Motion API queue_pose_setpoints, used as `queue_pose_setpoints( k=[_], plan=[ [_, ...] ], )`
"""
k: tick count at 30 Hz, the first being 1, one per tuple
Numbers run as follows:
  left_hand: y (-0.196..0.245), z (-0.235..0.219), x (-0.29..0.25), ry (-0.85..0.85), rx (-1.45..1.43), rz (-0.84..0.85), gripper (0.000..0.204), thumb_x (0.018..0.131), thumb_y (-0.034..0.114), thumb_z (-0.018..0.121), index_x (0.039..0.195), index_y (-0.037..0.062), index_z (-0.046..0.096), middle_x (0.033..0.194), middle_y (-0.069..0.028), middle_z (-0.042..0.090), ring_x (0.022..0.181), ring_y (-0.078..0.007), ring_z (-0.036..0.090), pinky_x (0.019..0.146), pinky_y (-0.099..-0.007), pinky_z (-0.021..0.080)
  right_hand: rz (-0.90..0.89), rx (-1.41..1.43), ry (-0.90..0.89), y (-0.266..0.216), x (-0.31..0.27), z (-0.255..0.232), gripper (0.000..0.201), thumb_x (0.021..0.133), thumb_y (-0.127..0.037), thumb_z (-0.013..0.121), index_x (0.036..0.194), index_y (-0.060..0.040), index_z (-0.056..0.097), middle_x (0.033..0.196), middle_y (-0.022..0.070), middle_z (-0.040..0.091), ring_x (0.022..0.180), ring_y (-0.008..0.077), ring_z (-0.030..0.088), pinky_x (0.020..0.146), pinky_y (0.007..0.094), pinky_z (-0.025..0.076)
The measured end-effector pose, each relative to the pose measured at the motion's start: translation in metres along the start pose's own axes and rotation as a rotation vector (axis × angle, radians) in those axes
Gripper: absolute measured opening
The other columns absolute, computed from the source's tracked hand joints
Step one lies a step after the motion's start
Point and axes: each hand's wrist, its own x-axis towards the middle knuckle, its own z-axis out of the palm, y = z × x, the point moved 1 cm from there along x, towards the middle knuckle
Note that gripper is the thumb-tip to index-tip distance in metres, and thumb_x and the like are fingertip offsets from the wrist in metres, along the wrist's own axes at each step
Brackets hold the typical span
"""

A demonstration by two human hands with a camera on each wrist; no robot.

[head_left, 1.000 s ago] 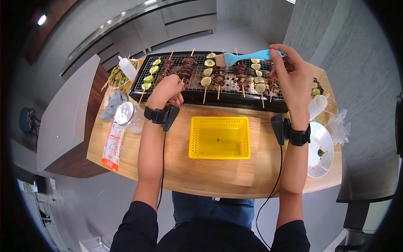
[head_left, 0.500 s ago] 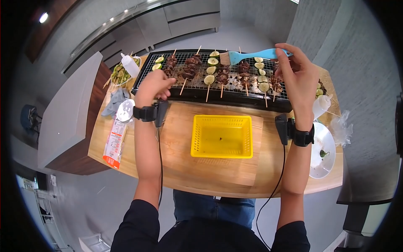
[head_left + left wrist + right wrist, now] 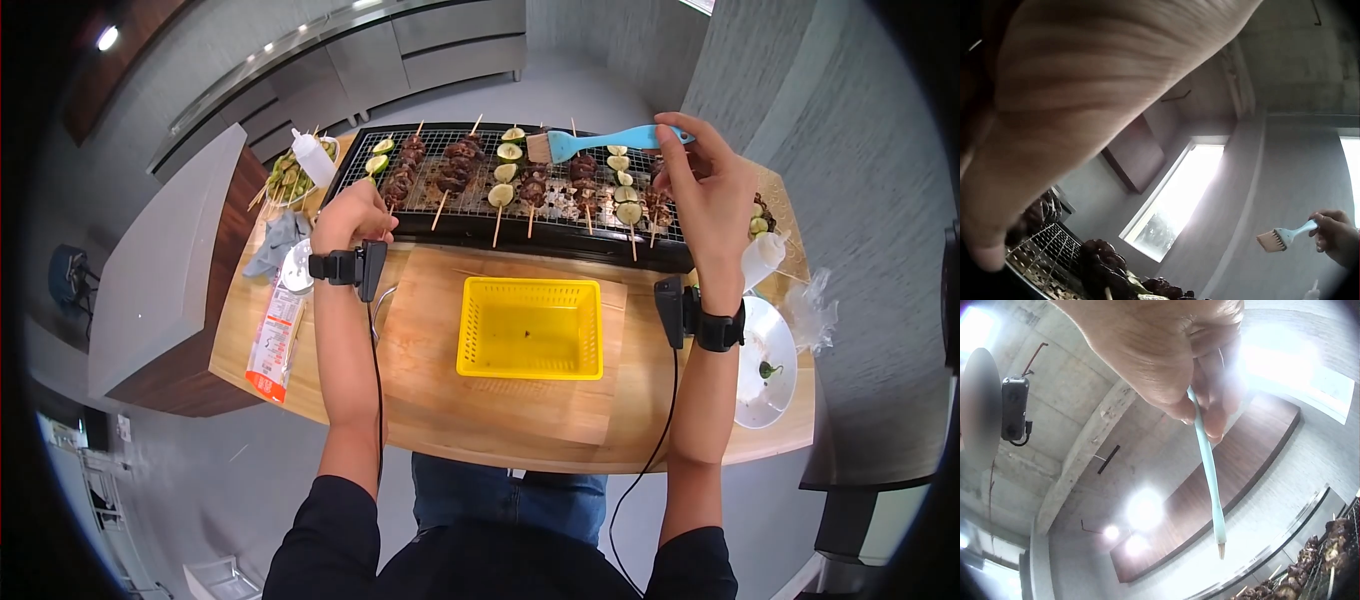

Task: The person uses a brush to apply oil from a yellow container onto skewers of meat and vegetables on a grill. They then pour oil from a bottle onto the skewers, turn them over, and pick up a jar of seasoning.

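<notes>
In the head view, my left hand (image 3: 352, 215) is at the front left of the black grill (image 3: 480, 226). Its fingertips pinch the stick end of a meat skewer (image 3: 402, 172) lying on the wire rack. The palm and thumb fill much of the left wrist view, close over the rack. My right hand (image 3: 708, 195) holds a basting brush (image 3: 605, 140) by the end of its light blue handle. The pale bristles hang above the middle skewers, pointing left. More meat skewers (image 3: 460, 165) and vegetable-slice skewers (image 3: 505, 173) lie across the rack.
A yellow basket (image 3: 530, 370) sits on a wooden board before the grill. White squeeze bottles (image 3: 314, 160) stand at both ends. A white plate (image 3: 752, 400) with a green pepper is on the right; a grey cloth (image 3: 280, 245) and a seasoning packet (image 3: 270, 345) are left.
My left hand has moved left from the second meat skewer to the leftmost one and lowered to its stick end. The right hand and brush stay nearly in place.
</notes>
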Motion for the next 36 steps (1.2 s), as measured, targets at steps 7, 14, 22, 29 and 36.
queue_pose_setpoints(
  k=[7, 14, 22, 29, 36],
  plan=[
    [0.0, -0.003, 0.004, 0.02, -0.089, -0.005, 0.021, 0.092, 0.013, 0.06, 0.083, -0.0041, 0.068, 0.069, -0.0105, 0.07, 0.057, -0.0135, 0.067, 0.048, -0.0248, 0.049, -0.012, 0.015, 0.011, 0.001, 0.0, -0.001, 0.018, 0.093, -0.019, 0.064, 0.105, -0.006, 0.069, 0.07, 0.0051, 0.068, 0.056, 0.0087, 0.063, 0.052, 0.0218, 0.046],
    [0.004, -0.015, -0.007, 0.087, -0.313, 0.153, 0.026, 0.097, 0.017, 0.054, 0.087, -0.0019, 0.068, 0.072, -0.0079, 0.071, 0.06, -0.0129, 0.069, 0.049, -0.0234, 0.049, -0.028, 0.022, 0.06, 0.004, 0.004, -0.008, 0.018, 0.093, -0.019, 0.064, 0.105, -0.0062, 0.069, 0.069, 0.0047, 0.067, 0.055, 0.0082, 0.062, 0.051, 0.0221, 0.045],
    [0.048, -0.012, -0.038, -0.022, -0.315, 0.392, 0.024, 0.095, 0.016, 0.055, 0.093, -0.0037, 0.069, 0.073, -0.0084, 0.07, 0.06, -0.0119, 0.068, 0.048, -0.0226, 0.048, 0.008, 0.029, 0.135, 0.01, 0.008, -0.019, 0.02, 0.093, -0.018, 0.063, 0.107, -0.0053, 0.068, 0.075, 0.005, 0.07, 0.058, 0.0081, 0.063, 0.051, 0.0211, 0.047],
    [0.061, -0.012, -0.057, -0.15, -0.333, 0.481, 0.024, 0.095, 0.019, 0.058, 0.093, -0.0022, 0.07, 0.072, -0.0083, 0.069, 0.058, -0.0111, 0.066, 0.046, -0.021, 0.045, 0.057, 0.019, 0.155, 0.009, 0.008, -0.025, 0.022, 0.094, -0.018, 0.063, 0.11, -0.0027, 0.068, 0.077, 0.0054, 0.069, 0.058, 0.007, 0.06, 0.053, 0.0198, 0.043],
    [0.061, -0.013, -0.06, -0.162, -0.358, 0.523, 0.024, 0.096, 0.019, 0.058, 0.094, -0.002, 0.069, 0.072, -0.0082, 0.069, 0.057, -0.0117, 0.066, 0.046, -0.0209, 0.045, 0.021, -0.03, 0.153, 0.012, 0.009, -0.026, 0.021, 0.094, -0.02, 0.062, 0.107, -0.0048, 0.068, 0.077, 0.0065, 0.072, 0.059, 0.0097, 0.066, 0.049, 0.0228, 0.049]
  ],
)
